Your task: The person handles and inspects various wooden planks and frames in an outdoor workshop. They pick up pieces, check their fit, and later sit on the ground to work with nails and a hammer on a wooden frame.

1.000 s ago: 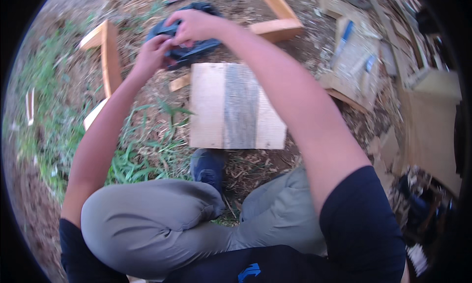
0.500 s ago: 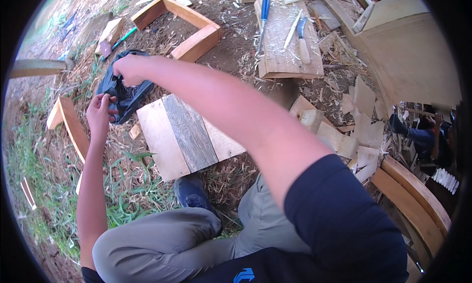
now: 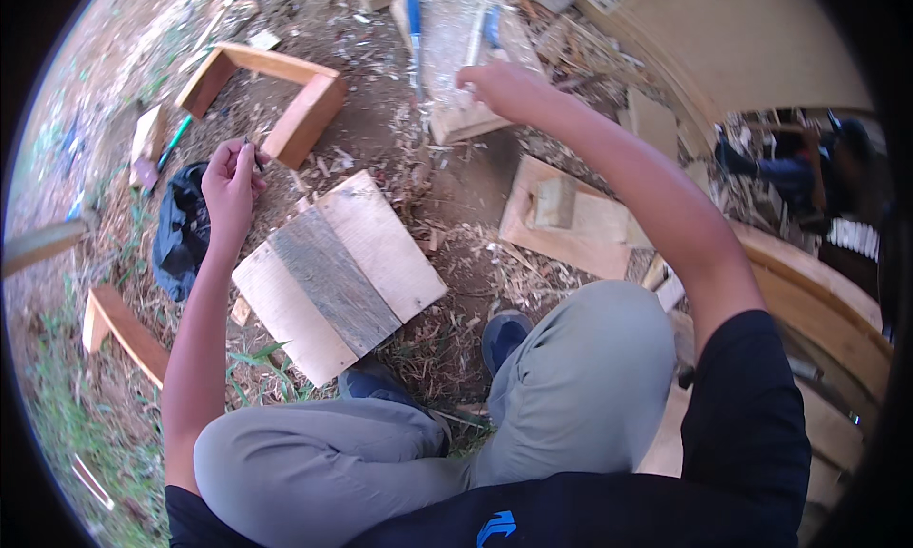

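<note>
Two bare arms stretch out ahead of us, set wide apart. Our left hand, at ten o'clock, is raised on a nearly upright forearm, its fingers curled in and the thumb and forefinger pinching a small dark thing, too small for us to name. A black plastic bag lies just beside it, between seven and eight o'clock from the hand. Between four and five o'clock from the hand we see a panel of three boards, its middle strip grey, lying flat near our feet. An angled wooden frame sits at one o'clock from that hand.

Our right arm bends at the elbow, the forearm slanting between ten and eleven o'clock. The right hand hangs over a wooden plank, fingers bent and tips toward nine o'clock; we cannot tell whether it touches or grips anything. A blue-handled tool lies on the plank, at ten o'clock from this hand, and a small wood block rests on a flat board at two o'clock
</note>
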The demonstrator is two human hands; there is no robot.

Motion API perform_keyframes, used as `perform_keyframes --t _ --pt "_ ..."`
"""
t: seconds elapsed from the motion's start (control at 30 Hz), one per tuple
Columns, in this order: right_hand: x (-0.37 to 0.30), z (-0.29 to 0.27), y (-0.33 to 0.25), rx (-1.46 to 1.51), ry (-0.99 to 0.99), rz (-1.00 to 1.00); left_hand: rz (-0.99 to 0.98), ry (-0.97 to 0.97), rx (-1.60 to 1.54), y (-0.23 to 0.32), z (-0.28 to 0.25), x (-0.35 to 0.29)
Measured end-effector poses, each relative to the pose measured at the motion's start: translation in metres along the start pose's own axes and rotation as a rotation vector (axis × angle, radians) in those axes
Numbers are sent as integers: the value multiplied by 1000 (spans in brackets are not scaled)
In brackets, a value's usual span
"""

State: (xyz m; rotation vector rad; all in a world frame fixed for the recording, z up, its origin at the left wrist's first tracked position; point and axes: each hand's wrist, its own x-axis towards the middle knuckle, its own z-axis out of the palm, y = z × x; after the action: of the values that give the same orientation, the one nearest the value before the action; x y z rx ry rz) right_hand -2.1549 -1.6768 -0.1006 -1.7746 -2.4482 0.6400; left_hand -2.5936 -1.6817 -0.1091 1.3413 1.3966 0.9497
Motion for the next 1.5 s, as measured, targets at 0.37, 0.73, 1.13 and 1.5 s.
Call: perform_keyframes --t 0.37,0.73,1.13,1.5 --pt "-118 -64 -73 679 -102 150 28 -653 -19 85 170 -24" --pt "-187 -39 -33 976 27 201 85 -959 51 121 241 -89" --pt "-228 3 -46 1072 105 211 123 -1018 119 109 238 -124" --pt "-274 47 -58 1216 18 387 124 -1188 211 78 228 -145"
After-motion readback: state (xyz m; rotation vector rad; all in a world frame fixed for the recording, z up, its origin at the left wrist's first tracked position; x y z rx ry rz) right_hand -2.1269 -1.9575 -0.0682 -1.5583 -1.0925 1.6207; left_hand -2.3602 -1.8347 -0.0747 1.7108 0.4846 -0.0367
